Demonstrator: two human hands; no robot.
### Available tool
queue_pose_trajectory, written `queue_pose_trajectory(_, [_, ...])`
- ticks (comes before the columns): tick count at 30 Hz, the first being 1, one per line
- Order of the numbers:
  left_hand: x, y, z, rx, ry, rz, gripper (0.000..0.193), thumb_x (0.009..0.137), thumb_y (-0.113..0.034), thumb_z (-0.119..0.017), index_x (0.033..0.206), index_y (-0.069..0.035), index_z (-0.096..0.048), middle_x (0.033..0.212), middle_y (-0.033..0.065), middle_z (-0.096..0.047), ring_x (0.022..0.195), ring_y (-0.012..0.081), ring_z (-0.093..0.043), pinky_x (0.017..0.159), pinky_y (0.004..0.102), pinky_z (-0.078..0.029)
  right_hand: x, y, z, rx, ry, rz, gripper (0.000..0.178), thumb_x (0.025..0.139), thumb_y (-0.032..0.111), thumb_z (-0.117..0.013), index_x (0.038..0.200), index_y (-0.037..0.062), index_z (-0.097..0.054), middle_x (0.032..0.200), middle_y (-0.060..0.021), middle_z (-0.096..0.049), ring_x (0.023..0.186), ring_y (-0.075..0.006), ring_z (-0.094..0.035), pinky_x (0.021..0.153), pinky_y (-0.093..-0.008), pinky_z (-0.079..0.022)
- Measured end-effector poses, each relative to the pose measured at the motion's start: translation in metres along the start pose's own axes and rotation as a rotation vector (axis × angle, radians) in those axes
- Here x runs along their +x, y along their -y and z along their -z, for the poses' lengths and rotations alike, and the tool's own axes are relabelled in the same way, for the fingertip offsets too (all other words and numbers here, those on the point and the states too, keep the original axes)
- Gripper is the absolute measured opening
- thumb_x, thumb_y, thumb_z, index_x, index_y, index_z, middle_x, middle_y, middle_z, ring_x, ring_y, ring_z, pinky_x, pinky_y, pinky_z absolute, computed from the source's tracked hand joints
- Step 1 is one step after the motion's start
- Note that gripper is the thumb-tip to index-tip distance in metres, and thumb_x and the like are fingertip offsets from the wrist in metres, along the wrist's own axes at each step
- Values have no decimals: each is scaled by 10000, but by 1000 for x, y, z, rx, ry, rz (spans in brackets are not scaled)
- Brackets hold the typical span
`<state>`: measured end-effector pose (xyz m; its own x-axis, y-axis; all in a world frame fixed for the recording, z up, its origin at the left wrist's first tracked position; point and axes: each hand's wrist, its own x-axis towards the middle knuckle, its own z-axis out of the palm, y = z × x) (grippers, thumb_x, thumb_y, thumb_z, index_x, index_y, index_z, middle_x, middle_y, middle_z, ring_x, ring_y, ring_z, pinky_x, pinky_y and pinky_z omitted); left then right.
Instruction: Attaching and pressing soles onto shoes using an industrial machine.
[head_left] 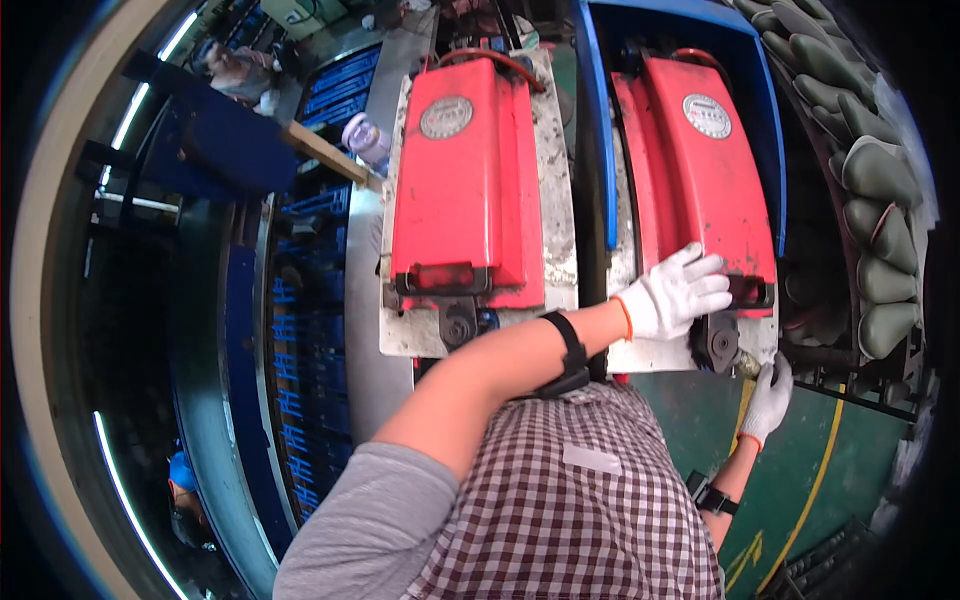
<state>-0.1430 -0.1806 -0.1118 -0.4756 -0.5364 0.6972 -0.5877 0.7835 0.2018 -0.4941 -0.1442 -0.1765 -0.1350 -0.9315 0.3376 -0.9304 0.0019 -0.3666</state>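
Note:
Two red machine housings stand side by side, each with a round gauge plate on top. My left hand, in a white glove with an orange cuff, reaches across to the right red machine. It lies open at that machine's front end, fingers spread beside the black handle. Below them sits a dark round pivot. My right hand, also gloved, is at the front right corner of the metal base, fingers curled up beside a small yellowish-green part. What they grip is hidden.
The left red machine rests on a worn metal plate. A blue guard frame surrounds the right one. Grey-green padded pieces fill a rack at right. A bottle stands by the conveyor at left. Another person is at far left.

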Motion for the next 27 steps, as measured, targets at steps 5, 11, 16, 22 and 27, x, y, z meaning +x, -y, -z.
queue_pose_trajectory(5, [-31,-7,76,-124,134,274,433,682,-153,-705,1098,-56,-637,1119,115,-649,1036,331,-610,880,440,-509,29,38,-7,346,146,-65,348,1030,187,-608,1287,-39,-664,1235,-176,-712,1150,-265,-669,1020,-381,-498])
queue_pose_trajectory(11, [-115,-20,211,63,-76,891,122,851,-31,-715,972,-36,-700,928,136,-689,858,320,-688,813,405,-558,46,104,-29,-175,235,-172,465,1005,434,-524,1306,111,-671,1214,-232,-702,1131,-435,-662,958,-508,-514])
queue_pose_trajectory(16, [-180,-28,244,361,440,886,229,884,-281,-755,918,-57,-722,846,124,-705,837,293,-702,758,388,-541,50,111,-26,-142,305,-274,498,986,431,-550,1377,135,-637,1284,-200,-695,1174,-428,-651,970,-486,-516])
queue_pose_trajectory(22, [-158,-8,220,334,570,1162,655,835,-673,-711,757,-23,-681,678,180,-653,657,354,-682,638,452,-528,45,92,-44,-119,201,-203,485,1005,390,-538,1440,179,-580,1273,-186,-703,1164,-438,-651,938,-493,-515])
queue_pose_trajectory(27, [-155,-10,222,323,518,1151,580,838,-627,-729,769,-51,-708,680,181,-656,653,348,-683,628,434,-536,42,109,-35,-68,154,-272,499,980,422,-534,1441,245,-606,1277,-181,-696,1131,-414,-670,951,-497,-527])
